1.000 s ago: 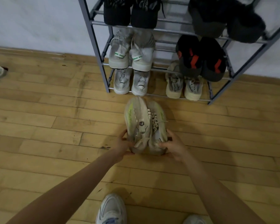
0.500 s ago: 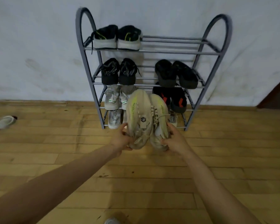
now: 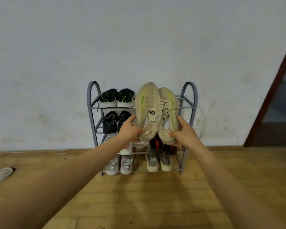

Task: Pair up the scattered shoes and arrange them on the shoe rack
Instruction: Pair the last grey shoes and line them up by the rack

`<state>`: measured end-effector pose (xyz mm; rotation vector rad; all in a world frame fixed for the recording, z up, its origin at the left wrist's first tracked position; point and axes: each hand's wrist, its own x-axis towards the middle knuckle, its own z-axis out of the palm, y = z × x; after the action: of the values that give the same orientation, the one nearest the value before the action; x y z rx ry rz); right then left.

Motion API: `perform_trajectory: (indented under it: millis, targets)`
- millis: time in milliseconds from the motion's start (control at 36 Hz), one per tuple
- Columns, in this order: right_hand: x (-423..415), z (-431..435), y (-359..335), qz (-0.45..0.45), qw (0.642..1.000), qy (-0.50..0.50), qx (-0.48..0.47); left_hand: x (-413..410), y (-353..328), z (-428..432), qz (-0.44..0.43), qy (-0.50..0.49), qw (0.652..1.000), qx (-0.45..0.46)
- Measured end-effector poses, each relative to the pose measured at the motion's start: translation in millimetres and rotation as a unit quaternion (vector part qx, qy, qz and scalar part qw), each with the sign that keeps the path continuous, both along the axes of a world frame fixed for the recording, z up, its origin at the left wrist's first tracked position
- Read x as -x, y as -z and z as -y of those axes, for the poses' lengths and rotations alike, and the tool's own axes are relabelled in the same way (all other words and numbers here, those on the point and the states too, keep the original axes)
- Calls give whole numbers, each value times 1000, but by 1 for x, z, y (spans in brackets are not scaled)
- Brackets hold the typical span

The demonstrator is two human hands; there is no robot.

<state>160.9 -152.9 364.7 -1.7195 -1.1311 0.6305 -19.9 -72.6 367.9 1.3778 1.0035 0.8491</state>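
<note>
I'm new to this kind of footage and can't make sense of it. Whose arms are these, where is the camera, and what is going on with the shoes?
There is no machine here. The camera is worn on a person's head and looks forward and down, so the two bare arms reaching in from the bottom are that person's own.

The left hand and the right hand each grip one shoe of a beige pair with lime stripes, held side by side, toes up, in front of the grey shoe rack that stands against the white wall.

The rack already carries pairs: black shoes with lime accents on the top left, more dark and pale pairs below. The top right spot, behind the held pair, looks free. On the wooden floor, far left, lies one loose pale shoe.
</note>
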Motion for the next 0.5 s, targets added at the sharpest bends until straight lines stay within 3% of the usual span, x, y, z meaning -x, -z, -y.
perform_trajectory:
  millis: [250,500]
  targets:
    - [-32,-29,-56,-11,1000,20,-2,-43,-44,-37,-11,-15,1000,-17]
    - [-84,-88,-70,-119,993,12,6,-98,-60,-96,-22,8,999,25]
